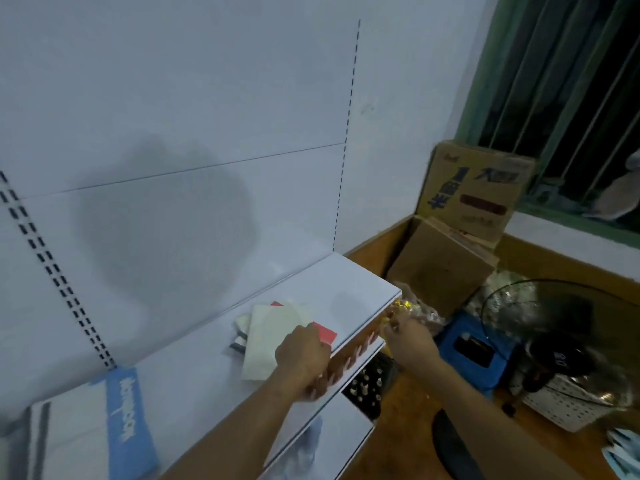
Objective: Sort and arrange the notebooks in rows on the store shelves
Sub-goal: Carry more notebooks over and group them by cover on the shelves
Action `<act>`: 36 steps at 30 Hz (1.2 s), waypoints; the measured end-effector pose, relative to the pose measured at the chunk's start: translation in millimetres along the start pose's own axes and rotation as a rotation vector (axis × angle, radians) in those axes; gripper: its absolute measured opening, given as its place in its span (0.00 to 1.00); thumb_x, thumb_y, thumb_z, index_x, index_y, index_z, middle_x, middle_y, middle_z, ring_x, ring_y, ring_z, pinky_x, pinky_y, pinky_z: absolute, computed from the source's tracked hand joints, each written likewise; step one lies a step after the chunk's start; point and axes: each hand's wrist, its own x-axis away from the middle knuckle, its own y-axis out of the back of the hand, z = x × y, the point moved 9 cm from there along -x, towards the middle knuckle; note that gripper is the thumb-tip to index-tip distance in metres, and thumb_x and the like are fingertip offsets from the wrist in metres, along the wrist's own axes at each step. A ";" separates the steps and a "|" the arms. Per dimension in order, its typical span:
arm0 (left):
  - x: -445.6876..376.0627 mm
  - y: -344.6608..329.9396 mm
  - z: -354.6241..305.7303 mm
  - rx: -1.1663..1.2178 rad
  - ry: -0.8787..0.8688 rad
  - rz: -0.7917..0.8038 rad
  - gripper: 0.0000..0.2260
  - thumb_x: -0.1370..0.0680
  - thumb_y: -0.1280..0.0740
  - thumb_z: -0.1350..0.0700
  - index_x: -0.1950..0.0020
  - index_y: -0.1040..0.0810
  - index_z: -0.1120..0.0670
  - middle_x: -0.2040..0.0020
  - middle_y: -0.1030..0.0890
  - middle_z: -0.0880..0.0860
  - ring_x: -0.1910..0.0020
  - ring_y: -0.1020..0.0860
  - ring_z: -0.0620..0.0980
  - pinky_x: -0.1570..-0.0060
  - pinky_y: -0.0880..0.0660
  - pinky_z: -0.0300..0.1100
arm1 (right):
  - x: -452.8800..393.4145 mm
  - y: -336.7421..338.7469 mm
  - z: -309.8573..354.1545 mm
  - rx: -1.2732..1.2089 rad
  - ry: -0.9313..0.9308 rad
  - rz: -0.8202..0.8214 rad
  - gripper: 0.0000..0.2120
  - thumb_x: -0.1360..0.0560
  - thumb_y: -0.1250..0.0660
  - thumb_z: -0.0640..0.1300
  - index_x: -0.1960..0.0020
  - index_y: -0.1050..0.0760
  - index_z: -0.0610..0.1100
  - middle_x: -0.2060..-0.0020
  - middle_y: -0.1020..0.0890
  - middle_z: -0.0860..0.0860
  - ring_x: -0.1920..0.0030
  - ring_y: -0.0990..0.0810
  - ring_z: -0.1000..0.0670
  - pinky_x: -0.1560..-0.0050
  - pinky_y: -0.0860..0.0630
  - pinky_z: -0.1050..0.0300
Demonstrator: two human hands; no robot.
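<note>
Fingers of both hands grip one orange patterned notebook (349,348) at the shelf (194,368) edge.

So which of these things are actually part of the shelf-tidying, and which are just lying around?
Part of the job:
- white shelf
- cream notebook with a red one under it
- blue-and-white notebook
- left hand, resting on the pile

Just lying about:
- cardboard boxes
- blue crate
- fan
- white basket
</note>
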 end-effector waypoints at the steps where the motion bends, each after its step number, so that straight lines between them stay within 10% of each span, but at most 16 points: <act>1: -9.7 1.2 12.8 -0.013 0.045 -0.004 0.16 0.22 0.41 0.48 0.37 0.29 0.53 0.39 0.25 0.54 0.41 0.26 0.54 0.44 0.27 0.47 | -11.3 -12.0 10.7 0.018 0.021 0.031 0.10 0.21 0.43 0.45 0.56 0.26 0.42 0.63 0.21 0.48 0.61 0.21 0.48 0.61 0.25 0.54; 9: -24.9 0.6 130.5 0.035 0.517 -0.012 0.23 0.24 0.39 0.50 0.32 0.36 0.56 0.35 0.31 0.56 0.35 0.32 0.56 0.40 0.31 0.52 | -59.3 -127.1 73.9 -0.006 0.126 0.270 0.17 0.21 0.44 0.48 0.41 0.26 0.38 0.44 0.21 0.43 0.45 0.23 0.44 0.48 0.27 0.56; 18: -22.1 -28.8 144.4 0.185 0.580 0.025 0.38 0.24 0.35 0.45 0.24 0.49 0.62 0.31 0.29 0.57 0.37 0.26 0.56 0.40 0.26 0.48 | -81.2 -180.1 73.5 -0.092 0.011 0.354 0.23 0.26 0.38 0.52 0.37 0.31 0.38 0.43 0.25 0.42 0.42 0.26 0.42 0.41 0.27 0.50; 25: -26.2 -28.7 120.9 0.571 0.597 0.033 0.22 0.21 0.35 0.51 0.30 0.32 0.59 0.36 0.25 0.59 0.40 0.25 0.56 0.42 0.25 0.45 | -103.3 -182.9 79.3 -0.192 0.011 0.398 0.21 0.26 0.38 0.54 0.44 0.27 0.38 0.49 0.21 0.43 0.53 0.21 0.43 0.49 0.21 0.49; 31: 7.4 7.1 127.3 0.961 0.658 -0.281 0.21 0.24 0.33 0.48 0.36 0.30 0.57 0.41 0.23 0.56 0.44 0.24 0.52 0.44 0.23 0.51 | -111.3 -158.5 138.1 -0.217 0.220 0.305 0.22 0.23 0.41 0.54 0.40 0.30 0.37 0.45 0.27 0.40 0.48 0.25 0.40 0.47 0.28 0.48; 36: 77.7 62.8 154.0 0.955 0.729 -0.626 0.13 0.22 0.32 0.53 0.42 0.32 0.54 0.45 0.23 0.53 0.48 0.23 0.47 0.53 0.24 0.39 | -48.0 -182.9 227.9 -0.506 0.354 0.627 0.20 0.22 0.40 0.54 0.37 0.35 0.41 0.46 0.24 0.44 0.52 0.26 0.45 0.50 0.29 0.51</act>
